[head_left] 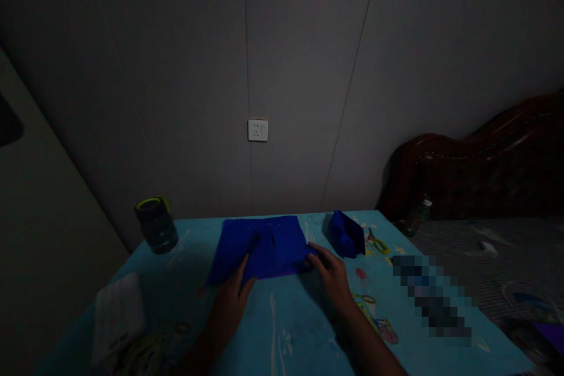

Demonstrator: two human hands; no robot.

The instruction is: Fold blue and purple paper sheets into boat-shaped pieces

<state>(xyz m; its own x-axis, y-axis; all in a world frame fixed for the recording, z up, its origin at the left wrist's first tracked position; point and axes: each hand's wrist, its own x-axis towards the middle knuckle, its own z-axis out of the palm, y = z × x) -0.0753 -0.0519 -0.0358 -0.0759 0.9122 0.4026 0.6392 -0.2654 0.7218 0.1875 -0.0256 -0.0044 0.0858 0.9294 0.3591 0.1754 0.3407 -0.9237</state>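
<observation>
A flat dark-blue sheet (pixel 264 247) lies on the tabletop in front of me, with a short dark slit near its middle. It is too dark to tell whether it is paper or cloth. My left hand (pixel 231 294) rests at its front edge, index finger stretched onto the blue surface and thumb held apart. At the sheet's right front corner, my right hand (pixel 330 270) has its fingers bent around the edge, gripping it. Beyond that hand stands a folded blue piece (pixel 346 235), touched by neither hand.
Scissors (pixel 379 244) with yellow-green handles lie at the right. A dark water bottle (pixel 156 226) stands at the back left, near a white packet (pixel 118 311). A blurred-out patch (pixel 432 299) covers something at the right edge. The wall (pixel 291 176) borders the patterned blue tablecloth (pixel 299 317).
</observation>
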